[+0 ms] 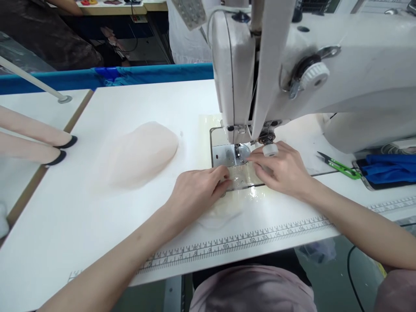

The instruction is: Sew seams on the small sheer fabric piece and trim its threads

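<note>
Both my left hand (198, 187) and right hand (282, 170) pinch sheer fabric (238, 178) flat at the presser foot (239, 152); alignment precedes stitching.

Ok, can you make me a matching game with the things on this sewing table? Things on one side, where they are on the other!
Things:
1. left hand
2. right hand
3. green snips
4. pile of sheer fabric

Places:
A. lying right of the hands, beside a blue cloth
B. at the needle plate, fingers by the presser foot
C. left of the sewing machine, untouched
D. pressing thin fabric in front of the plate

Pairs: 1-D, 2-B, 3-A, 4-C
</note>
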Demonstrator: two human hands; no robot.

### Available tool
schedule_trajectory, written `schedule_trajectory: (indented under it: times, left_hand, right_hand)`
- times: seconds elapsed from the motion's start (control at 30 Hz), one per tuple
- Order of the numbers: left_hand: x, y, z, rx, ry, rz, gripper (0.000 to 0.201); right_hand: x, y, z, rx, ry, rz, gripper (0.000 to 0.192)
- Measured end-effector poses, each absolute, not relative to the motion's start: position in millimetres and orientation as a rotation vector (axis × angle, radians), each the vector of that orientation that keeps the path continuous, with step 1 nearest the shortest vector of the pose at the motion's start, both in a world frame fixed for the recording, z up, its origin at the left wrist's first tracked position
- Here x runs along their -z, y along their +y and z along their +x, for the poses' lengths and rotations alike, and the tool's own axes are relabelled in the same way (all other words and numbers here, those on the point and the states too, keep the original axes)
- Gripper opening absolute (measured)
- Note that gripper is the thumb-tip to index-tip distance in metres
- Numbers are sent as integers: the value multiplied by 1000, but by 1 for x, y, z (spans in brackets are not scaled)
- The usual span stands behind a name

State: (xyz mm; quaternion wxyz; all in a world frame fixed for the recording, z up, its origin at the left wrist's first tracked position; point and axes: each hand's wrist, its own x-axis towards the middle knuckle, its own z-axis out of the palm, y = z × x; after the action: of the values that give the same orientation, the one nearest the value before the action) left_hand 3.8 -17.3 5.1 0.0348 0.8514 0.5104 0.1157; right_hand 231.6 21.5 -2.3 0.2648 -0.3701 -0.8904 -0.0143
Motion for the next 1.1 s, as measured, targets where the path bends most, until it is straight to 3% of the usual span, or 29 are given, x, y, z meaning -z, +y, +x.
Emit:
schedule_trajectory:
  times: [0.27, 0.4, 0.53, 0.67, 0.73, 0.83, 0.93, 1.1]
  left_hand:
    - [-13, -16, 7, -887, 1540, 1898, 18]
    - [-16, -13, 3, -892, 1584, 1857, 19]
    - [-18, -13, 2, -896, 1426, 1987, 9]
    - [-18, -14, 7, -798, 1192, 1852, 42]
    - [-17, -13, 9, -743, 1222, 1853, 49]
    - [-16, -12, 11, -657, 1263, 1795, 32]
    - [-16, -12, 11, -630, 1247, 1744, 19]
    - [-18, -13, 11, -687, 1294, 1807, 16]
  right_hand:
    - [-10, 13, 220, -1126, -2209, -1054, 24]
    - [-14, 15, 224, -1438, -2102, -1086, 8]
    - [-12, 16, 226, -1623, -1981, -1058, 9]
    - [-12, 14, 221, -1730, -1869, -920, 11]
    - [-12, 12, 219, -1711, -1860, -860, 13]
    - [-12, 12, 218, -1548, -1941, -906, 6]
    - [-13, 12, 218, -1354, -2077, -1014, 16]
    - [-13, 10, 219, -1304, -2108, -1061, 19]
